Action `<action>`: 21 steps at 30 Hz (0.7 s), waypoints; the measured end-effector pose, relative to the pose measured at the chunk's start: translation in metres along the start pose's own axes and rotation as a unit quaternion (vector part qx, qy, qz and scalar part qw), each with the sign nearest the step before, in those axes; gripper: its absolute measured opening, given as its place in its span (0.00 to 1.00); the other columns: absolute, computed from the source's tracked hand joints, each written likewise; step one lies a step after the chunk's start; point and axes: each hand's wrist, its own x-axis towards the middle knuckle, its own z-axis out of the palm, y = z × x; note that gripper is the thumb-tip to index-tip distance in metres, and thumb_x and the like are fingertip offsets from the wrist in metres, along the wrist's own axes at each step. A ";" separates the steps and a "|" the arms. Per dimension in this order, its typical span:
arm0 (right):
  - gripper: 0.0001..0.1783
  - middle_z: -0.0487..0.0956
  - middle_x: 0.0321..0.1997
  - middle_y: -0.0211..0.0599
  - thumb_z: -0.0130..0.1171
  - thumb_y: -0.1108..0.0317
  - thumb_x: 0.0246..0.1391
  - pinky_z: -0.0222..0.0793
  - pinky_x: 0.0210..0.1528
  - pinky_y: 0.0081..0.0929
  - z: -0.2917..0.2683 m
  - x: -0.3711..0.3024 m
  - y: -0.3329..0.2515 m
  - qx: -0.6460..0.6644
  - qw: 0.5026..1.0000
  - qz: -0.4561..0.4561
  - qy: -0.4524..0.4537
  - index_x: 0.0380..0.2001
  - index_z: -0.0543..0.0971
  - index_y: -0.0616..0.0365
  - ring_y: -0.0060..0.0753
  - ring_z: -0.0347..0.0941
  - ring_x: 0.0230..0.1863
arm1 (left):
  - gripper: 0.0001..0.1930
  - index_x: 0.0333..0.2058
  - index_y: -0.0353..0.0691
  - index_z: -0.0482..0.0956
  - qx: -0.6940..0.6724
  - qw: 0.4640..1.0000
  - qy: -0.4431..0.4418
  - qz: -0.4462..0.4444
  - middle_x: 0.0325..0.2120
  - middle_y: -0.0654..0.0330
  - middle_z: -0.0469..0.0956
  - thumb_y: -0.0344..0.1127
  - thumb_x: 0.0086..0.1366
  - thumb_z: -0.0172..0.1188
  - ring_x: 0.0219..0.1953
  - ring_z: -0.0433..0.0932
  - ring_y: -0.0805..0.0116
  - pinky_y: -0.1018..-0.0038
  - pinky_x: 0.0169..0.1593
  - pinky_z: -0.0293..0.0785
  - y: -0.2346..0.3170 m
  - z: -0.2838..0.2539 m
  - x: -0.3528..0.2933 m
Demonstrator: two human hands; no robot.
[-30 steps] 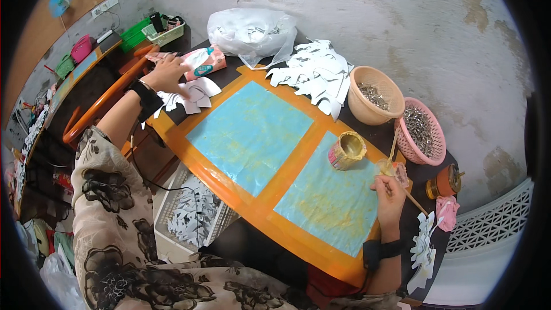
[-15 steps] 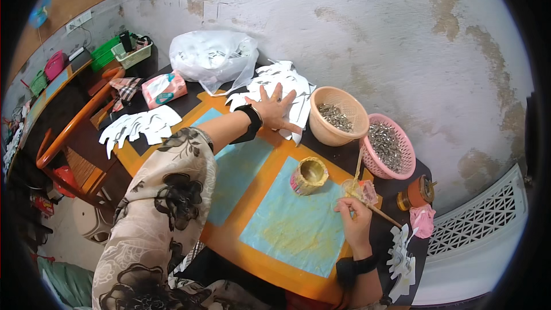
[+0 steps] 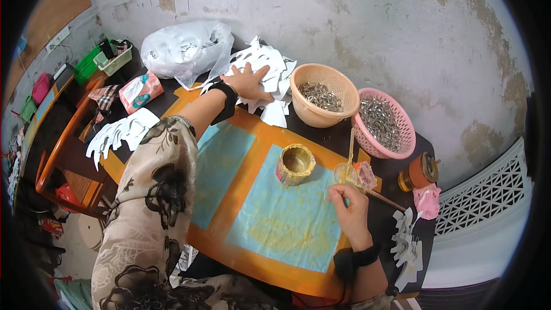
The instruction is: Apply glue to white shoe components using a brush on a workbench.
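My left hand [image 3: 248,83] reaches to the far side of the table, fingers spread flat on a loose pile of white cut-out pieces [image 3: 270,63]. My right hand [image 3: 351,212] is above the right edge of a blue sheet [image 3: 287,224] smeared with yellow paste. Its thumb and fingertips are pinched together; whether anything small is between them I cannot tell. Just beyond it lie a stick [image 3: 351,149] coated in yellow paste and a small pink-edged container [image 3: 365,175]. An open tin [image 3: 295,165] with paste-crusted rim stands on the blue sheet.
A peach basket [image 3: 324,95] and a pink basket [image 3: 383,123], both holding small metal parts, stand at the back right. A clear bag [image 3: 186,51], tissue pack [image 3: 140,92] and more white pieces [image 3: 123,132] are leftward. A tape roll [image 3: 422,170] sits near the right edge.
My left hand has moved a little farther left and away over the white pile. The right hand stays near the same place, pinched. The whole view has shifted slightly.
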 end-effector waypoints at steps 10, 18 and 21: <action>0.04 0.82 0.30 0.40 0.61 0.76 0.61 0.73 0.34 0.25 -0.001 -0.004 -0.003 -0.004 1.000 -0.019 0.007 0.36 0.82 0.65 0.29 0.79 0.29 | 0.68 0.76 0.45 0.37 0.005 0.992 0.029 0.120 0.73 0.30 0.38 0.72 0.49 0.70 0.75 0.39 0.28 0.45 0.75 0.41 -0.061 -0.009 -0.026; 0.10 0.82 0.34 0.34 0.61 0.74 0.63 0.73 0.35 0.17 -0.014 0.018 0.007 0.051 0.986 0.010 0.158 0.46 0.78 0.66 0.17 0.77 0.31 | 0.35 0.66 0.38 0.68 0.068 0.996 0.019 0.060 0.70 0.37 0.56 0.45 0.64 0.66 0.72 0.55 0.38 0.55 0.72 0.56 -0.183 -0.051 -0.182; 0.09 0.82 0.35 0.34 0.61 0.75 0.63 0.75 0.37 0.18 -0.029 0.042 0.022 0.024 0.988 0.029 0.146 0.45 0.79 0.67 0.17 0.77 0.31 | 0.30 0.64 0.37 0.70 -0.064 0.997 0.050 0.019 0.69 0.43 0.63 0.38 0.66 0.65 0.69 0.65 0.48 0.61 0.69 0.62 -0.200 -0.064 -0.248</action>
